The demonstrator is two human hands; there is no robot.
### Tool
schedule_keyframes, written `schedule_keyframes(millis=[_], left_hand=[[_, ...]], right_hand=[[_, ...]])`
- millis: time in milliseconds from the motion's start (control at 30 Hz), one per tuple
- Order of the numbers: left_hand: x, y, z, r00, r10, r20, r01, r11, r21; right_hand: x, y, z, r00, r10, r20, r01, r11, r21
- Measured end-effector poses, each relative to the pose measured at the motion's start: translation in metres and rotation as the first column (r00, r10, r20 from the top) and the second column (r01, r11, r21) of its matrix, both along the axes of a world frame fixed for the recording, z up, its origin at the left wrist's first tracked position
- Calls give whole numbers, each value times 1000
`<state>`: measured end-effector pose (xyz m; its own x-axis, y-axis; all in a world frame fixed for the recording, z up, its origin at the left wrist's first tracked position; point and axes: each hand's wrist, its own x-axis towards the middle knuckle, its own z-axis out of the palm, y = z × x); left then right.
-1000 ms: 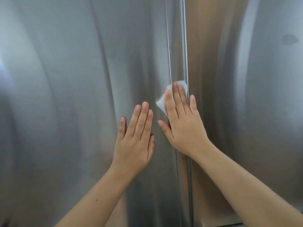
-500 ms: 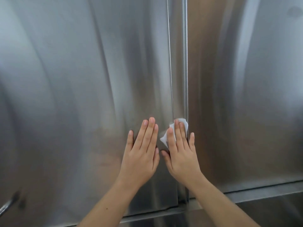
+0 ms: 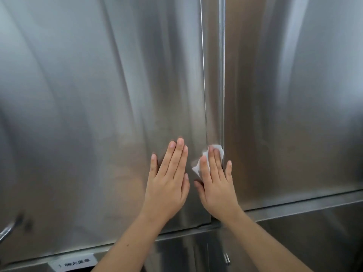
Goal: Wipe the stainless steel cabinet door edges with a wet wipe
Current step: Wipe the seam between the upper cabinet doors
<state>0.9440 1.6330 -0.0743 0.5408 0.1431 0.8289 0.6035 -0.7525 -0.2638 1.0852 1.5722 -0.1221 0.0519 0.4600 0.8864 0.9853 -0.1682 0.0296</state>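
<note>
Right hand (image 3: 216,183), grip flat with straight fingers, presses the wet wipe (image 3: 197,170) against the vertical door edge (image 3: 222,75) running up above it, left hand (image 3: 169,183) spread alongside.

The left hand (image 3: 167,185) and right hand (image 3: 216,187) are bare, with slender fingers and short, rounded fingernails (image 3: 172,144) that catch a pale sheen. Both forearms are uncovered down to the lower edge of the view. The left forearm (image 3: 125,252) carries one small dark mole (image 3: 127,245). The right forearm (image 3: 271,246) looks smooth.
</note>
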Motion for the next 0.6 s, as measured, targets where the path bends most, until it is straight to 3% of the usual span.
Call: schedule_keyframes(millis=[167,433,600], left_hand=[[2,-1,0,999,40,-8,-40,999,6],[4,-2,-3,999,47,18,-47,999,17],[5,0,-4,999,47,12,-47,999,17]], right_hand=[[-2,-14,-33,999,-42,12,43,993,-108],[0,2,47,998,57,-40,-54,996,73],[-1,-3,-13,997,54,-52,-54,998,-8]])
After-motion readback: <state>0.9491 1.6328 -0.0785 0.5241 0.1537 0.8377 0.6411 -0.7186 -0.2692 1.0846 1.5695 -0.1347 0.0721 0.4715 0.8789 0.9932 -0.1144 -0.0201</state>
